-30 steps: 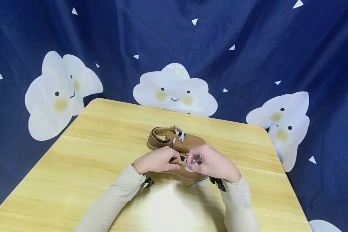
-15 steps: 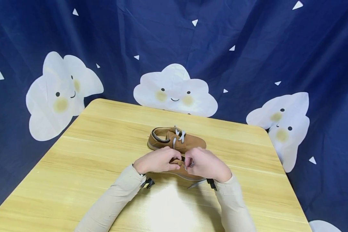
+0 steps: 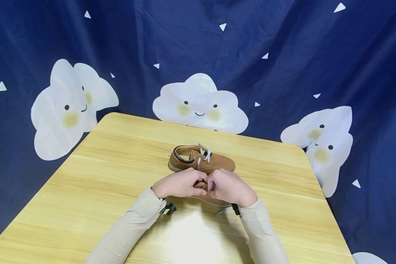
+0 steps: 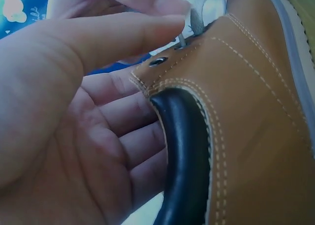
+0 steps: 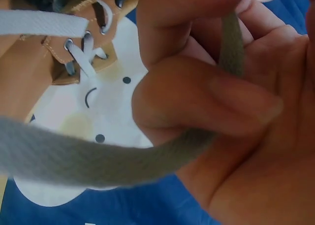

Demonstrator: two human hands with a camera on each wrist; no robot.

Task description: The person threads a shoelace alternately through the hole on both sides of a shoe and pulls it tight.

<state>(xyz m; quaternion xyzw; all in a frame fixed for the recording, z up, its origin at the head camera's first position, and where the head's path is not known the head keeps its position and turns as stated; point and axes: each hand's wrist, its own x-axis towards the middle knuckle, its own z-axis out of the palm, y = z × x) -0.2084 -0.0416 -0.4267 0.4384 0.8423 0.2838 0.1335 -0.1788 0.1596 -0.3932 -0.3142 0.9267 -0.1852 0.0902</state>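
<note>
Two brown lace-up shoes lie side by side on the table. The nearer shoe (image 3: pixel 214 200) is partly covered by both hands. My left hand (image 3: pixel 179 182) grips its eyelet flap, with the fingers inside the opening and the thumb outside, as the left wrist view shows. An eyelet (image 4: pixel 158 62) with no lace through it shows beside the thumb. Curled close to the left fingertips, my right hand (image 3: pixel 231 187) holds a flat grey shoelace (image 5: pixel 98 158), which loops out past its fingers in the right wrist view. The far shoe (image 3: pixel 222 163) has its pale lace crossed through the eyelets.
The wooden table (image 3: pixel 95 176) has rounded far corners. A loose lace end (image 3: pixel 222 211) lies on it by the right wrist. Behind hangs a dark blue curtain (image 3: pixel 184 36) printed with white clouds.
My right hand has moved left, up to the left fingertips, and turned. The lace end that stuck out from its fingers is now hidden in the head view. My left hand stays in place.
</note>
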